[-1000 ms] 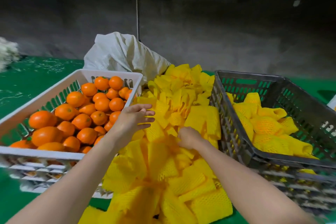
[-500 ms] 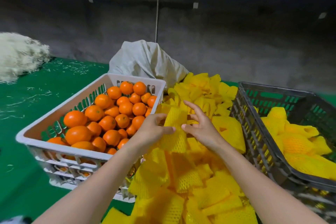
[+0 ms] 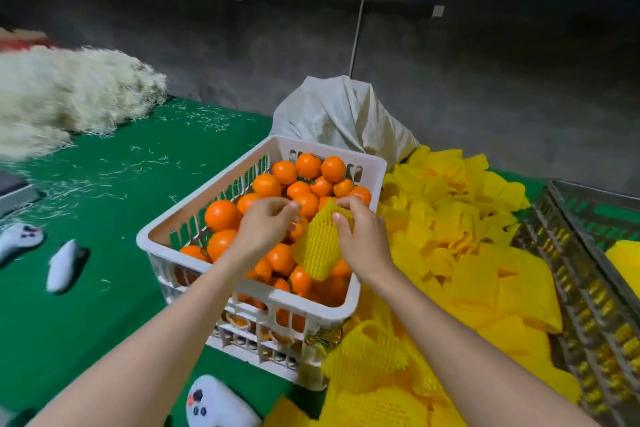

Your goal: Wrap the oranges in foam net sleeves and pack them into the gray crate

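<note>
one foam net sleeve (image 3: 317,248) hangs pinched in the right hand (image 3: 363,241); left hand (image 3: 265,230) curls beside it, hold unclear. opening step; next, slip in an orange (image 3: 281,257) from just beneath.

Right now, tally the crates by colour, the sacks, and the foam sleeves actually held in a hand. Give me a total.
white crate: 1
gray crate: 1
white sack: 1
foam sleeve pinched by the right hand: 1
Total: 4
</note>
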A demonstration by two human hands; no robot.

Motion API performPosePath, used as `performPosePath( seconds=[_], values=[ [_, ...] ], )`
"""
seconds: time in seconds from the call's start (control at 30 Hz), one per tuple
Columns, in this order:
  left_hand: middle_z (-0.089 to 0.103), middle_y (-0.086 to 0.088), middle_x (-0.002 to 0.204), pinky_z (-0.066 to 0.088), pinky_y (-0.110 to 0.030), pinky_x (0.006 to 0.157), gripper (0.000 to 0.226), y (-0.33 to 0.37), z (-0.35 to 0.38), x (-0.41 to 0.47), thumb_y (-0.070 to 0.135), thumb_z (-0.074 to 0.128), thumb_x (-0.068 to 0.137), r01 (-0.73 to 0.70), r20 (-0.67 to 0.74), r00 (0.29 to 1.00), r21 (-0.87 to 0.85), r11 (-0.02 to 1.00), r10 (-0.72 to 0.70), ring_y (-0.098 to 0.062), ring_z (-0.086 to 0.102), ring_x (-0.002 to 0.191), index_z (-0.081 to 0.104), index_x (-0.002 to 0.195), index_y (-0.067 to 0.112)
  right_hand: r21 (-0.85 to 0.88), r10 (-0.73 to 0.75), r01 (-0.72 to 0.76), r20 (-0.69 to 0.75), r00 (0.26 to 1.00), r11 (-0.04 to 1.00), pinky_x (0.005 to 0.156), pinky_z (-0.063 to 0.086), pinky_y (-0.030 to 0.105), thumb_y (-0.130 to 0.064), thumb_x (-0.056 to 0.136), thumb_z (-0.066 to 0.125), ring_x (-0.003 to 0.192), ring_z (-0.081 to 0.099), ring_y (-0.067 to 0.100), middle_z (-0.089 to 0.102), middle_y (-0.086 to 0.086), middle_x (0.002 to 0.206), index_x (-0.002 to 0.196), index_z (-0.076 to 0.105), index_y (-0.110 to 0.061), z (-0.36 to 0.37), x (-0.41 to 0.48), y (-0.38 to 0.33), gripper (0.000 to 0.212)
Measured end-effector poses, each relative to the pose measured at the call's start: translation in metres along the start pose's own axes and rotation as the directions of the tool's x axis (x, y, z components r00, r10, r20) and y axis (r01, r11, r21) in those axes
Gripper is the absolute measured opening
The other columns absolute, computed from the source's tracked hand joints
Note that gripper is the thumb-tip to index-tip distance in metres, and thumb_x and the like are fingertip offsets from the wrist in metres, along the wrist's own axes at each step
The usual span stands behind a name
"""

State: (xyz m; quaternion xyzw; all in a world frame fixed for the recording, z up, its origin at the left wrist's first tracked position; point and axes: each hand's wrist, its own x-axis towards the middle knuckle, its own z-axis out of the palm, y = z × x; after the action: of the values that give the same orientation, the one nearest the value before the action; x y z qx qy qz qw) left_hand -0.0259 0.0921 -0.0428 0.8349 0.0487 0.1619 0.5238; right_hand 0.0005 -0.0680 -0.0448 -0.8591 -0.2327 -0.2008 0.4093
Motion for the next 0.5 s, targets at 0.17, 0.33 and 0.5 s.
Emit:
performPosePath(
  seconds=[0.17, 0.33, 0.5],
  values=[
    [0.047, -0.019, 0.129, 0.045, -0.044, 0.081, 0.034, -0.052, -0.043, 0.049, 0.02, 0.055, 0.088, 0.128, -0.051, 0.989, 0.771, 0.624, -0.141, -0.038, 0.052, 0.107, 0.054, 0.121, 0.012, -0.028, 0.021, -0.016, 0.216, 0.976, 0.999, 0.06, 0.03, 0.036, -0.015, 0.095, 0.052, 0.078, 0.053, 0.028, 0.063, 0.013, 0.091, 0.111, 0.056, -0.01, 0.039, 0.0, -0.006, 0.018],
    [0.03, -0.017, 0.139, 0.043, -0.041, 0.066, 0.05, -0.081, -0.045, 0.069, 0.029, 0.052, 0.09, 0.107, 0.002, 0.975, 0.874, 0.474, -0.224, -0.041, 0.055, 0.106, 0.037, 0.135, 0.014, -0.062, 0.005, 0.014, 0.295, 0.955, 0.998, 0.064, 0.033, 0.036, -0.017, 0.095, 0.051, 0.086, 0.055, 0.024, 0.062, 0.007, 0.1, 0.112, 0.055, -0.012, 0.048, -0.002, -0.002, 0.018],
    [0.038, -0.02, 0.132, 0.047, -0.042, 0.066, 0.044, -0.081, -0.047, 0.074, 0.014, 0.048, 0.091, 0.12, -0.047, 0.989, 0.801, 0.587, -0.138, -0.043, 0.057, 0.099, 0.042, 0.134, 0.013, 0.014, -0.029, 0.026, 0.274, 0.961, 1.0, 0.051, 0.031, 0.037, -0.017, 0.095, 0.05, 0.055, 0.048, 0.021, 0.056, 0.011, 0.073, 0.105, 0.052, -0.017, 0.047, -0.002, -0.002, 0.01]
  ],
)
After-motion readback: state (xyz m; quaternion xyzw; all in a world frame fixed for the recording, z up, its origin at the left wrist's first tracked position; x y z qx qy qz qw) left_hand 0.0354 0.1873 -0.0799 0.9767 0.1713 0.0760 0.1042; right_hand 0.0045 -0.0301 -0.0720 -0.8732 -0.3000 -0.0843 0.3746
